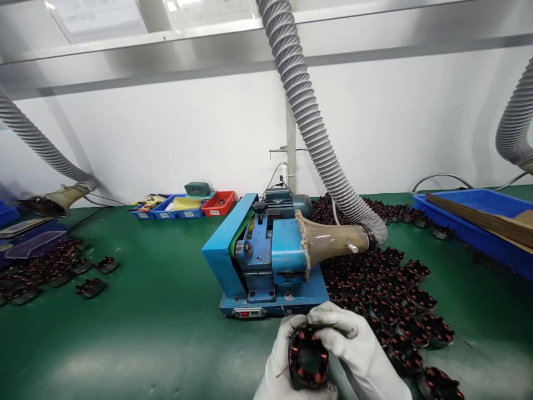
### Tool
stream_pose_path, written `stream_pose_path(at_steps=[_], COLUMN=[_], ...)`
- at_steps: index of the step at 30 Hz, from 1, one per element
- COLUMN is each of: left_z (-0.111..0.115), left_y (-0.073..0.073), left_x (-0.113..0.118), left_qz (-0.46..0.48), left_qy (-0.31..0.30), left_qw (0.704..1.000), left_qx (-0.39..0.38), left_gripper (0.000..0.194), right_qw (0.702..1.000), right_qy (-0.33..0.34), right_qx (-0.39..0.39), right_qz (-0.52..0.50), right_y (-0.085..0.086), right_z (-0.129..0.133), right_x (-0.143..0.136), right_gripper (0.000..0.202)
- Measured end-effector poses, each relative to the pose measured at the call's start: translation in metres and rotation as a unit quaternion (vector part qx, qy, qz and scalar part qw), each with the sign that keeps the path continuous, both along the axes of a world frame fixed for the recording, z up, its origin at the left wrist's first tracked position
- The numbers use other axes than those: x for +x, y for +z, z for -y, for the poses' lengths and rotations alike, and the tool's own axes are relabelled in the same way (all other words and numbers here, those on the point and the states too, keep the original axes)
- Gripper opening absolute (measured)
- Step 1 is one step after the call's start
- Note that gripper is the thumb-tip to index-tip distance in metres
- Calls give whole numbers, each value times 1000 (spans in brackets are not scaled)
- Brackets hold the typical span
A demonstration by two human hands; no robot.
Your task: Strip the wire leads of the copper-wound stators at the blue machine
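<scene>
1. The left hand (275,361), in a white glove, is closed around a black ring with copper-coloured windings (296,361), gripping it from the left and below, its round opening facing the camera.
2. The right hand (358,336), also white-gloved, has its fingers and thumb bent against the ring's upper right edge; whether it grips the ring or only touches it, I cannot tell.
3. The held ring is above the green tabletop (158,333), low in the view, just in front of a blue metal machine with a slanted side cover (287,239).
4. A thin dark wire (285,315) sticks up near the ring's upper left.
5. A tan translucent funnel (333,244) projects from the machine's right side and joins a grey ribbed hose (310,111), which rises to the top of the view.
6. Many similar black rings (400,300) crowd the surface right of and behind the machine; a smaller cluster of black rings (54,272) lies at far left.
7. At right, a large blue plastic tray (474,241) holds long brown flat pieces (478,215).
8. Behind the machine's left side stand small blue bins (187,214) and a small red bin (219,210).
</scene>
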State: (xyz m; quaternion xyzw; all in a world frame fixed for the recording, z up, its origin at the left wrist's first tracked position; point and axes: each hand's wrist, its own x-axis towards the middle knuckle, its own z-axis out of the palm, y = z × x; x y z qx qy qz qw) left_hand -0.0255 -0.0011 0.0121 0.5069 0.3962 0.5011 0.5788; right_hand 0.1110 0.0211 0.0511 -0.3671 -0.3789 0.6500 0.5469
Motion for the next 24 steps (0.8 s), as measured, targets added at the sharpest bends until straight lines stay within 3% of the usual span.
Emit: stream_pose_path(at_steps=[2, 4, 7, 9, 10, 13, 16, 20, 24], left_z=[2, 3, 1, -3, -6, -17, -30, -50, -64], left_y=[7, 11, 13, 11, 8, -3, -19, -32, -31], left_x=[3, 5, 5, 5, 6, 9, 15, 23, 30], left_qz=[-44, -77, -113, -122, -122, -110, -75, 3, 49], left_qy=[20, 36, 66, 121, 145, 173, 186, 204, 228], left_qw=[994, 986, 980, 976, 974, 974, 979, 979, 972], left_qx=[94, 141, 150, 133, 121, 99, 47, -14, -18], left_gripper=[72, 67, 62, 62, 62, 50, 47, 40, 26], right_qw=[999, 994, 972, 961, 963, 983, 969, 953, 948], right_qy=[-26, -45, -149, -234, -245, -180, -153, -160, -173], right_qx=[-24, -70, -68, -39, -24, 16, 37, 36, 33], right_qz=[5, -75, -170, -144, -105, 40, 189, 256, 266], right_y=[3, 5, 3, -5, -12, -36, -52, -51, -44], right_z=[-4, -11, -19, -18, -16, -8, -8, -26, -42], right_x=[-1, 2, 10, 10, 7, -10, -28, -40, -40], right_gripper=[21, 22, 24, 25, 26, 46, 59, 52, 49])
